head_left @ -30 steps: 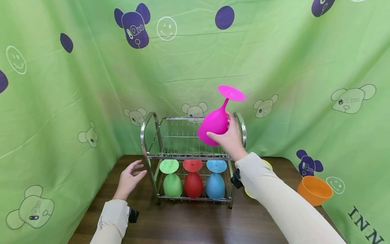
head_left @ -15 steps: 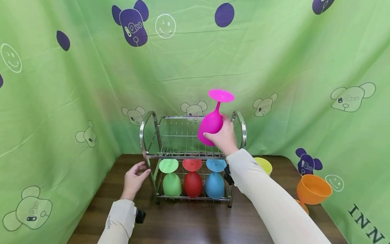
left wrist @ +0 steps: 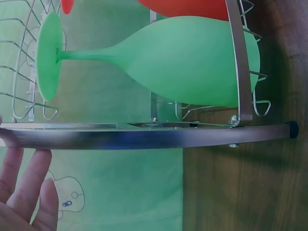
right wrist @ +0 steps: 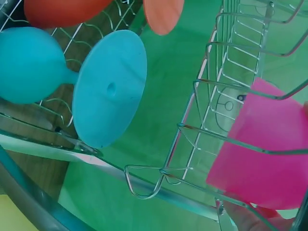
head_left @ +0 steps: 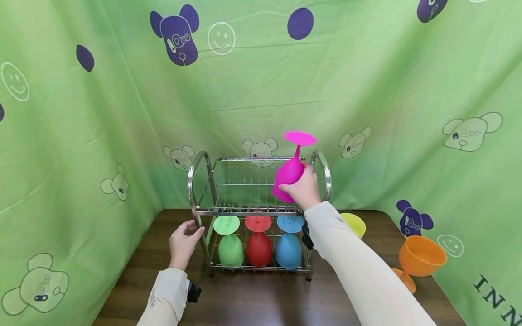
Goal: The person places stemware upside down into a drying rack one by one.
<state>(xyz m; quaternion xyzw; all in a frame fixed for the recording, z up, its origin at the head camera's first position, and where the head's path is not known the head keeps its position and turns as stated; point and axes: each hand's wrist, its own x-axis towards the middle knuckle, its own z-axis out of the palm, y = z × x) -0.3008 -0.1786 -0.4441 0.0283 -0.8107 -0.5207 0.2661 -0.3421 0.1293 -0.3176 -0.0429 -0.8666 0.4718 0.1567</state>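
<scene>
Pink goblet [head_left: 287, 179] in right hand [head_left: 305, 187], upside down, long axis leaning right

Held mouth-down in the right hand [head_left: 303, 188], the pink goblet [head_left: 288, 176] has sunk lower over the right end of the rack's [head_left: 328, 181] upper tier [head_left: 240, 212]. It leans less than a second ago: its foot has swung left, nearer to above the bowl. The left hand [head_left: 183, 244], earlier just beside the rack's left edge, has moved right, and its fingers now touch the left upright [left wrist: 144, 138]. With the right sleeve [head_left: 355, 253] shifted left, more of the yellow cup [head_left: 354, 224] shows near the tabletop's [head_left: 285, 299] back edge, and the orange goblet's foot [head_left: 405, 281] has come into sight near the right edge.
</scene>
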